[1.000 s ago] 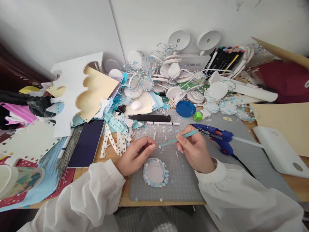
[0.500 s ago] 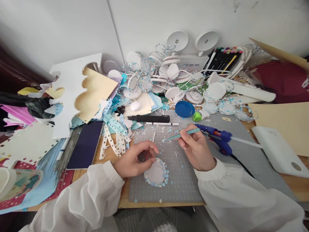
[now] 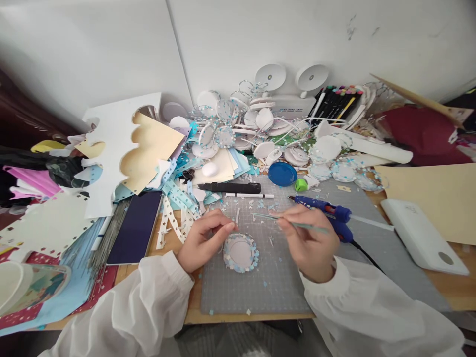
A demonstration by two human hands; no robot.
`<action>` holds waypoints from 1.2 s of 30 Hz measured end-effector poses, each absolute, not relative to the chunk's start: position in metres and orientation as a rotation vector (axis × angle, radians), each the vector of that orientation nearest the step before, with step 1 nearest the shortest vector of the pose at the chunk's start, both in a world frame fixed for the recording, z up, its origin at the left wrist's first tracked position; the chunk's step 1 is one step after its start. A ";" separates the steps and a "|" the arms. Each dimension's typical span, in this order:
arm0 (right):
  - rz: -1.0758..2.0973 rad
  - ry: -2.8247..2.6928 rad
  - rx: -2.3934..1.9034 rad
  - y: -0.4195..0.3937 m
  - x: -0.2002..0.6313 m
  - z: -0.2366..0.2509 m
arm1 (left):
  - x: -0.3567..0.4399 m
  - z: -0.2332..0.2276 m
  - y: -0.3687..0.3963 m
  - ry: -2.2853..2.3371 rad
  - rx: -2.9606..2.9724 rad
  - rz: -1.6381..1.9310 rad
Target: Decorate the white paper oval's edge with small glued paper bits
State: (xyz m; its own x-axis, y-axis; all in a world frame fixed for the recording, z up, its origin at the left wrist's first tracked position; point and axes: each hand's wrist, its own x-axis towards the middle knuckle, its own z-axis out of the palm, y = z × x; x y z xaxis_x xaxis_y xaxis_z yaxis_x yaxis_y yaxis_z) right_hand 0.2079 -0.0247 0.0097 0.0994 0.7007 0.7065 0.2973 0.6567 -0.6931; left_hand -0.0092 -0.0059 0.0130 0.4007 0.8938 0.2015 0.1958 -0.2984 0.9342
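Observation:
A small round white disc [image 3: 240, 251], rimmed with pale blue and white paper bits, is over the front of the grey cutting mat [image 3: 275, 292]. My left hand [image 3: 206, 240] is closed in a pinch at its upper left edge; the exact contact is partly hidden by the fingers. In my right hand [image 3: 312, 240] is a pair of teal tweezers [image 3: 308, 226], tips pointing left above the mat. Whether the tips hold a paper bit is too small to tell. Tiny star-like scraps are scattered around.
A blue glue gun [image 3: 323, 206] lies right of my right hand, its cord trailing forward. Beyond are a black cutter [image 3: 230, 188], a white pen [image 3: 253, 196], a blue lid [image 3: 282, 174] and piled decorated discs [image 3: 225, 136]. A dark blue notebook [image 3: 134, 228] lies left, a white device [image 3: 424, 235] right.
My left thumb and fingers have closed together at the disc, which has shifted slightly away from me. My right hand has turned and moved a little right, with the tweezers still in it.

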 end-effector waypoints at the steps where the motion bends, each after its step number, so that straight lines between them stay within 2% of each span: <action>1: 0.211 -1.607 -0.826 -0.028 0.206 0.015 | -0.009 0.014 -0.007 0.929 1.723 0.957; 6: -0.415 -2.092 -0.554 -0.041 0.188 0.043 | -0.010 0.017 -0.011 0.767 1.569 0.906; 12: -0.624 -2.310 -0.450 -0.042 0.166 0.047 | -0.013 0.011 -0.012 0.771 1.330 0.858; 21: -0.393 -2.248 -0.823 -0.058 0.186 0.038 | -0.010 0.011 -0.009 0.856 1.141 0.900; 25: -0.430 -1.717 -1.317 -0.081 0.231 0.014 | -0.011 0.010 -0.007 0.881 1.205 0.933; 27: -0.513 -1.331 -1.410 -0.088 0.256 -0.001 | -0.011 0.009 -0.006 0.861 1.233 0.929; 29: -0.463 -1.173 -1.606 -0.089 0.278 -0.011 | -0.010 0.009 -0.007 0.845 1.250 0.906; 31: -0.377 -1.246 -1.811 -0.084 0.295 -0.018 | -0.009 0.009 -0.007 0.851 1.261 0.884; 36: -0.169 -1.517 -1.961 -0.059 0.307 -0.034 | -0.007 0.011 -0.006 0.923 1.258 0.847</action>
State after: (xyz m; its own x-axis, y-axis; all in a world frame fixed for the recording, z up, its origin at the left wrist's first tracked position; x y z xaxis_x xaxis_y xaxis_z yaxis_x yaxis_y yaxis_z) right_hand 0.3071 -0.0592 -0.0336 0.3236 0.8216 0.4692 0.9049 -0.1239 -0.4071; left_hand -0.0066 -0.0057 0.0111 0.4007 0.9105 -0.1022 -0.0234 0.1217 0.9923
